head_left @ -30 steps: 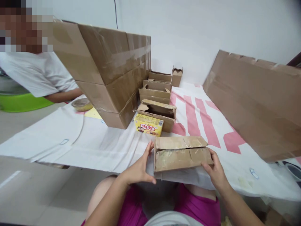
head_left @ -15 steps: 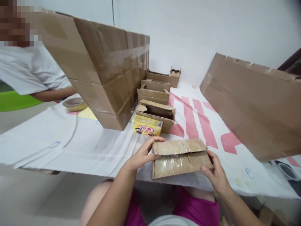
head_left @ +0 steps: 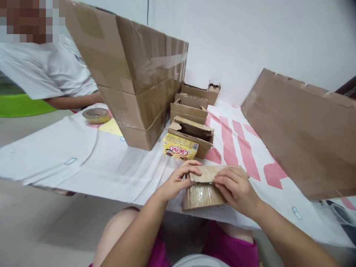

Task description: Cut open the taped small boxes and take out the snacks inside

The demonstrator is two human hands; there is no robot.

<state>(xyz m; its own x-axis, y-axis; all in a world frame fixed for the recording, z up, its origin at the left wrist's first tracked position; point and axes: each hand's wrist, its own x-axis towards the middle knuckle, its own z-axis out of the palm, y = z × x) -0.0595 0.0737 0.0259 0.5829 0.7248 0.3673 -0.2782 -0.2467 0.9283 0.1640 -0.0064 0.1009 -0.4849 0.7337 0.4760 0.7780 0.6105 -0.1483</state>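
Observation:
A small brown cardboard box (head_left: 204, 193) with shiny clear tape on its top lies at the table's front edge. My left hand (head_left: 178, 181) grips its left end, thumb on the near side of the top flap and fingers over the far part. With bent fingers my right hand (head_left: 235, 187) pinches the edge of that flap near the middle, hiding the box's right end. Just beyond the left hand stands a yellow printed box (head_left: 180, 147), against an open-topped cardboard box (head_left: 201, 142).
More open cardboard boxes (head_left: 189, 111) line up behind. Tall taped cartons (head_left: 144, 74) are stacked on the left; a large carton (head_left: 303, 129) stands right. A tape roll (head_left: 96, 115) lies near a seated person (head_left: 61, 74) across the white-and-pink cloth (head_left: 119, 178).
My right hand has moved left from the box's right end onto the middle of its top flap. The left hand stays at the left end. The view has shifted slightly.

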